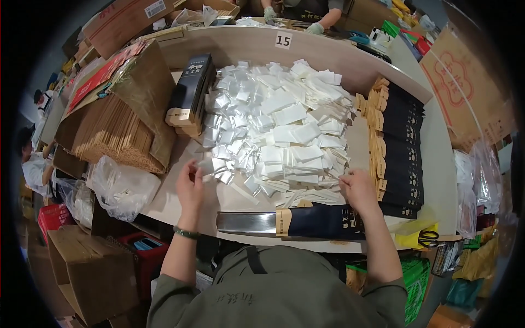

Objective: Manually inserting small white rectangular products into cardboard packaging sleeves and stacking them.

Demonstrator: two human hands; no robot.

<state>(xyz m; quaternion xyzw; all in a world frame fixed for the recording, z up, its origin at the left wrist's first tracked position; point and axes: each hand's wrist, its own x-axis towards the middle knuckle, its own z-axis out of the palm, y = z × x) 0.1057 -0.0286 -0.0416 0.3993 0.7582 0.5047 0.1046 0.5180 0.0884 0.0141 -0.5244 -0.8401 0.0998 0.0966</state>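
Note:
My left hand is at the left edge of a heap of small clear-silver packets, its fingers closed on one shiny sachet. My right hand reaches the right edge of a pile of flat white packets. Its fingers are pinched together there, and whether a packet is between them is too small to tell. Below the heaps lies a dark blue pouch with a tan band, partly under my right forearm. A shiny metal chute sticks out of the pouch's left end.
Stacked dark pouches with tan ends line the right side. An open carton of brown cardboard sheets stands left, beside a stack of dark boxes. A crumpled plastic bag and scissors lie near the edges. A co-worker's gloved hands show beyond the partition.

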